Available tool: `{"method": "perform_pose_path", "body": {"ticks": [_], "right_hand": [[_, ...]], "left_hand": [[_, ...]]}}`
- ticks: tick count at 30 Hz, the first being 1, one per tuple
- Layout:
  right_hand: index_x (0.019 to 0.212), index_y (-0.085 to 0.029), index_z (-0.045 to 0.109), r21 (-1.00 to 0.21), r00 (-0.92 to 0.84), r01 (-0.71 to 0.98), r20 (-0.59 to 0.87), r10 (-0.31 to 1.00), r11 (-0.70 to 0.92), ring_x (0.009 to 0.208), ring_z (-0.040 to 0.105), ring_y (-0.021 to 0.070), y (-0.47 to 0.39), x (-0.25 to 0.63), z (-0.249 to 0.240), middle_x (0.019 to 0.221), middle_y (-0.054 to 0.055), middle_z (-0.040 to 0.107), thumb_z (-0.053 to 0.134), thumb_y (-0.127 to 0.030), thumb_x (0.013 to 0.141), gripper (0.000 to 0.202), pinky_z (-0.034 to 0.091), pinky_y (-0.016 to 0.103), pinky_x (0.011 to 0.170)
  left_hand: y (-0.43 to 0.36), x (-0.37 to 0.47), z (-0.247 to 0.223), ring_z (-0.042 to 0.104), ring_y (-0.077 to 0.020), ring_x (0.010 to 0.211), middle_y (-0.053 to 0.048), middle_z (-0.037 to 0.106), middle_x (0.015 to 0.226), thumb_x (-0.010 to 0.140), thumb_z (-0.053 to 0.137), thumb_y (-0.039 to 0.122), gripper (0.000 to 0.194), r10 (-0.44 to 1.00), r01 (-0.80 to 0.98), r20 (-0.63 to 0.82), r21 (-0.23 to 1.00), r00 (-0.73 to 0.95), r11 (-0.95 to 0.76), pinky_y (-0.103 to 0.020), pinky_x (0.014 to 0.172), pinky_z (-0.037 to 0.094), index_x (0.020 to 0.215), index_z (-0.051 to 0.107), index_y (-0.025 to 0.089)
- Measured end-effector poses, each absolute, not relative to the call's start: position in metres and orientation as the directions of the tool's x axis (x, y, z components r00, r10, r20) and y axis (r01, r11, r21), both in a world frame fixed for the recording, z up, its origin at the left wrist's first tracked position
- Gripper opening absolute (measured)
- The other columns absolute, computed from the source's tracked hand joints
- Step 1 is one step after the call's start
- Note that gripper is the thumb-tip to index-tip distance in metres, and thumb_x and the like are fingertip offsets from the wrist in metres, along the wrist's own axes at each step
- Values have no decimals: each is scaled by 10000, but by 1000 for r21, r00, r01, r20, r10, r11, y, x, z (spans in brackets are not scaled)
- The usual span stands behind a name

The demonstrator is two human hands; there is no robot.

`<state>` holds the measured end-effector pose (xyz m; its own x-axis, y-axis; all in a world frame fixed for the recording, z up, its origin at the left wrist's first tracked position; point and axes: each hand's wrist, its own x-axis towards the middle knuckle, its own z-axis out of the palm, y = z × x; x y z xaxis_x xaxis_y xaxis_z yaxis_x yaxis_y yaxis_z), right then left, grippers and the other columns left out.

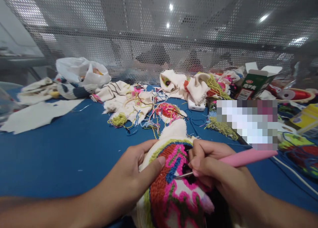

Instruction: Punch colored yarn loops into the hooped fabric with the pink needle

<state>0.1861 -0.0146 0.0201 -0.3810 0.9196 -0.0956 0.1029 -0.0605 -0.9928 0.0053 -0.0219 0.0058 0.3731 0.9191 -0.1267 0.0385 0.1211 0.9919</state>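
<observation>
An embroidery hoop (159, 188) with cloth stretched in it is tilted up before me, its face worked in rust, pink, blue, green and black yarn loops. My left hand (141, 175) grips its left rim, the thumb lying on the rust stitches. In my right hand (211, 165) is a pink-handled punch needle (248, 156), held like a pen. The metal tip points left and meets the cloth beside the blue patch, at a bare white area. A loose flap of white cloth (174, 129) sticks out beyond the hoop's top.
Cloth scraps (129, 102) and tangled yarn (119, 120) lie across the blue table (99, 135). At the back are a white plastic bag (81, 70) and a perforated metal screen (119, 32). A green box (255, 82), a pixelated device (250, 125) and a white cable (295, 175) are on the right.
</observation>
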Motion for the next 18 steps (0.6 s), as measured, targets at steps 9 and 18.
{"method": "perform_pose_path", "body": {"ticks": [9,18], "right_hand": [[589,-187,427,-857,-585,430,-27,811,282,528,395,100,-20,175,22,589,-12,481,507,-281,732,189,303,223,483],[523,-173,377,-988,-402,148,-96,911,-38,417,337,53,-16,186,20,505,-49,386,495,-227,737,250,250,187,384]], "left_hand": [[-23,6,4,597,-194,892,-43,659,1026,789,559,335,379,936,48,-54,998,347,40,-244,760,472,1127,564,163],[-24,6,5,615,-193,872,-57,661,1031,817,527,321,375,925,19,-103,994,365,103,-246,734,486,1156,545,160]]}}
